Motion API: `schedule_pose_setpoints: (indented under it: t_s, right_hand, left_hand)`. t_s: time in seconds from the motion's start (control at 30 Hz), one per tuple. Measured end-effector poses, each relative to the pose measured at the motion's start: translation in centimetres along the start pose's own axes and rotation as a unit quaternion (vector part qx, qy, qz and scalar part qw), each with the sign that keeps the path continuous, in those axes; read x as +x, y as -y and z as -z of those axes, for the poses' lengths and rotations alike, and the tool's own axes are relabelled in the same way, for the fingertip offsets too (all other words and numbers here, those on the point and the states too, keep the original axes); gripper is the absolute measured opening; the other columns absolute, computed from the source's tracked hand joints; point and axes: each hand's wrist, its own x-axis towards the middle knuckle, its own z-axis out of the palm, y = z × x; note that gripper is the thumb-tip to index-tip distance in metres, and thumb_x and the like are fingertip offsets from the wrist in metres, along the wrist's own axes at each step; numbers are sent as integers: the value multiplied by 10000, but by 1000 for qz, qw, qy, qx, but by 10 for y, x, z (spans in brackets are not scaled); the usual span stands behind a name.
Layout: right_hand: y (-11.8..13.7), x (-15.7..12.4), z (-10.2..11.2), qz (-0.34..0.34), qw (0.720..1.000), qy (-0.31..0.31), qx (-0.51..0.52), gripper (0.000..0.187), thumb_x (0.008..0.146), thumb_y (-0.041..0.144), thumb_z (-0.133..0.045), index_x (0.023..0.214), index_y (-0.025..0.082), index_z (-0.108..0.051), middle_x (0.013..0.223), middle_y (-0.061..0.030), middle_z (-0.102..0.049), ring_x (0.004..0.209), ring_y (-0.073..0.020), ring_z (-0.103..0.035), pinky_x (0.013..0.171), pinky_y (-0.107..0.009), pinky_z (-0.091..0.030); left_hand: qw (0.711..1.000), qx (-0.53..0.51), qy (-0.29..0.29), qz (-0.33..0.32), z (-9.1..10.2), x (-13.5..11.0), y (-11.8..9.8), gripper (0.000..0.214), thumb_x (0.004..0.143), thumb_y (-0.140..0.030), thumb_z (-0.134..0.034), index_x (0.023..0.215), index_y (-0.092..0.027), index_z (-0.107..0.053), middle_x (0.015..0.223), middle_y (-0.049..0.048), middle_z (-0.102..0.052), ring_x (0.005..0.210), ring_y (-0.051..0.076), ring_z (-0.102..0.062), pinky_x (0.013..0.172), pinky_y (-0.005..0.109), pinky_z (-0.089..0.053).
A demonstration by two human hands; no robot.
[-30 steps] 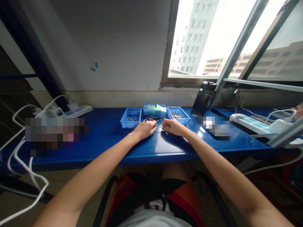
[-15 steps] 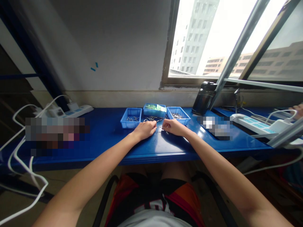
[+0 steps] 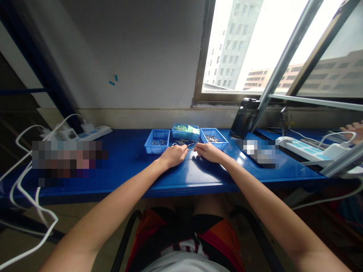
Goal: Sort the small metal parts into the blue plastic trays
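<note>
My left hand (image 3: 174, 155) and my right hand (image 3: 209, 151) face each other low over the blue table, fingers pinched. Between their fingertips runs a thin metal pin-like piece (image 3: 191, 149), gripped at both ends; it is too small to name more exactly. Just behind the hands lies a loose pile of slim metal pieces (image 3: 181, 142). A blue bin (image 3: 154, 149) with a few metal pins is beyond my left hand. Another blue bin (image 3: 221, 145), holding more of them, stands behind my right hand. At the back, a third blue bin (image 3: 185, 134) contains a green shiny packet (image 3: 187, 129).
A black bottle (image 3: 244, 118) stands at the back right, near a metal post. White power strips lie at left (image 3: 95, 133) and right (image 3: 300, 148), with loose white cables. Another person's hand (image 3: 353, 132) shows at the far right. The table's front edge (image 3: 187, 190) is close to me.
The metal piece between my fingertips now sits slightly higher, with the fingers a little closer together. At the far right, the other person's hand has moved and opened out.
</note>
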Motion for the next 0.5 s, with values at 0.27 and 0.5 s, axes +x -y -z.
schedule_pose_setpoints:
  t_s: [0.27, 0.5]
  right_hand:
    - [4, -2, 3, -4, 999, 16, 27, 328, 889, 365, -340, 705, 170, -528, 620, 9, -578, 539, -85, -483, 617, -222, -386]
    - [3, -2, 1, -10, 999, 13, 28, 368, 890, 401, -328, 677, 168, -517, 591, 10, -566, 521, -86, -470, 600, -226, -381]
  left_hand:
    - [1000, 11, 7, 9, -1, 1, -1, 348, 932, -358, -230, 968, -181, -528, 872, 89, -657, 826, 228, -632, 700, 309, -472]
    - [1000, 12, 14, 11, -2, 0, -1, 348, 936, -354, -218, 975, -176, -514, 866, 88, -656, 825, 228, -632, 700, 311, -469]
